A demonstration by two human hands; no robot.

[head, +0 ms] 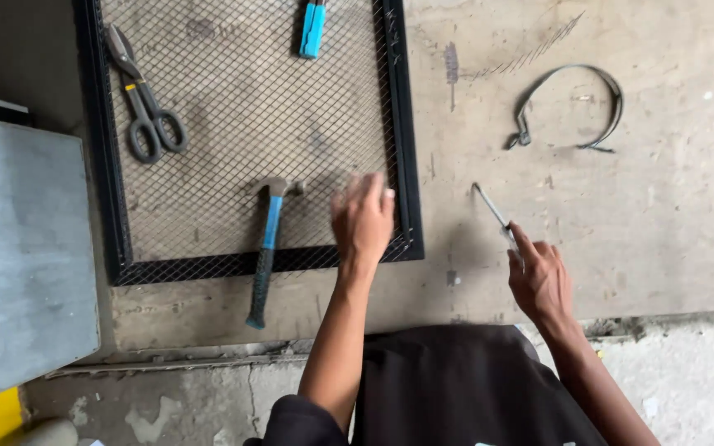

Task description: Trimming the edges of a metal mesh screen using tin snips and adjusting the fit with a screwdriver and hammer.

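Steel mesh stretched in a black frame (406, 149) lies flat on the worn board floor (663, 231), and the left hand (363, 219) rests on its lower right corner with fingers spread and loose, gripping nothing. The right hand (539, 281) is closed around the handle of a thin screwdriver-like tool (489, 206), which sits just right of the frame, its slim shaft off the floor or barely touching it; I cannot tell which. The tool looks light and stiff, easy to steer from the handle end where it is already held, though the narrow shaft would likely slip in the fingers if taken there. Its long axis runs diagonally, tip pointing up and to the left, away from the person, handle low toward the wrist. On the mesh lie a hammer (266, 248) with a blue and black handle, head away from the person, tin snips (146, 103), and a blue tool (312, 29). A bent metal strap (613, 95) lies well apart to the right.
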